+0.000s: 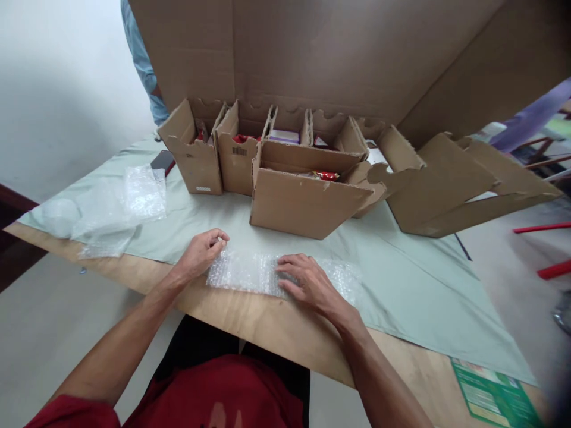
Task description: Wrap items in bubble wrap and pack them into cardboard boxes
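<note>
A strip of clear bubble wrap (250,273) lies flat along the table's front edge. At its upper left corner is my left hand (203,254), with the fingers curled in and the thumb close to the index finger; whether a bit of the wrap is between them is hard to see. My right hand (307,282) rests on the middle of the strip, palm down, fingers apart and slightly bent. The strip's right part is partly covered by that hand.
More bubble wrap (145,193) lies in a loose heap at the left, beside a dark phone-like object (163,160). Several open cardboard bins (198,166) with packaged items stand at the back; one bin (303,202) sits forward. A green printed sheet (495,392) is at the right front.
</note>
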`<state>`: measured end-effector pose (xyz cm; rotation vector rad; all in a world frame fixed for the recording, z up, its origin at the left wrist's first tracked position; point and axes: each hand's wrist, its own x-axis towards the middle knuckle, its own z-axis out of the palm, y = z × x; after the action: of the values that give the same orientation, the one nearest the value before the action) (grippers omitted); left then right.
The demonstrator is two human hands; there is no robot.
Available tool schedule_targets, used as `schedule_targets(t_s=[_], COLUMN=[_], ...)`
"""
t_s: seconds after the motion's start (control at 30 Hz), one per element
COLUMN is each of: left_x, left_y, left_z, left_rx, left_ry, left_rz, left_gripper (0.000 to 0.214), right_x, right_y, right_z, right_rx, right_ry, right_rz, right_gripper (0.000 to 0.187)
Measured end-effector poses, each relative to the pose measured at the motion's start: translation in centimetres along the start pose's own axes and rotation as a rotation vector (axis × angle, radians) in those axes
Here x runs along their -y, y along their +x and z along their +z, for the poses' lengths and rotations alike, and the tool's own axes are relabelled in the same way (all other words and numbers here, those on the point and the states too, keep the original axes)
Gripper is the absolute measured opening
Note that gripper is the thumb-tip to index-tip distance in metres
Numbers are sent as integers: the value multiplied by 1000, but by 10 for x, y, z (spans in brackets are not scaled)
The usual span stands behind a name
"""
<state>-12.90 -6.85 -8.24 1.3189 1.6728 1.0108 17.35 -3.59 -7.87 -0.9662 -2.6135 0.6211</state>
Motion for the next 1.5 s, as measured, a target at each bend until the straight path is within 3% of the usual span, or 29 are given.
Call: schedule_targets(t_s=[0.17,0.27,0.3,0.4,0.5,0.6,0.73,0.8,0.83,0.97,1.03,1.13,1.3,1.37,1.5], left_x=[-3,-4,-4,-3,-4,-5,-5,-7,-8,-13,-13,-10,-1,1,2], left_y=[3,5,7,11,8,-7,-35,-42,-42,-26,-18,-11,-8,-6,-2], left_z=[-1,0,0,1,-2,-12,-26,-26,-24,-11,-7,-6,-11,-14,-19], left_rx=[4,-2,-5,-15,-45,-59,95,117,89,-59,-100,-173,-243,-277,-256], left_ry=[-22,-22,-20,-9,12,19,110,195,214,80,-48,-203,-240,-243,-234], left_rz=[-28,-41,-45,-53,-47,22,268,323,333,293,225,146,50,43,24], left_gripper=[19,18,18,18,24,40,86,101,96,28,27,26,26,26,29], right_x=[-2,7,10,14,9,3,3,7,10,20,17,-3,-48,-55,-53], right_y=[2,1,2,5,7,7,9,12,14,21,19,9,-19,-30,-43], right_z=[3,2,4,9,10,3,-10,-16,-19,-28,-32,-39,-60,-71,-88], right_rx=[-24,-5,-7,-37,-74,-92,-40,2,21,94,113,91,-69,-140,-181], right_ry=[70,21,-10,-56,10,77,59,39,30,-49,-155,-336,-422,-339,103], right_rz=[37,22,15,11,58,138,195,205,208,193,192,276,393,399,397], right_gripper=[18,43,44,22,26,27,28,30,31,19,12,20,24,22,29])
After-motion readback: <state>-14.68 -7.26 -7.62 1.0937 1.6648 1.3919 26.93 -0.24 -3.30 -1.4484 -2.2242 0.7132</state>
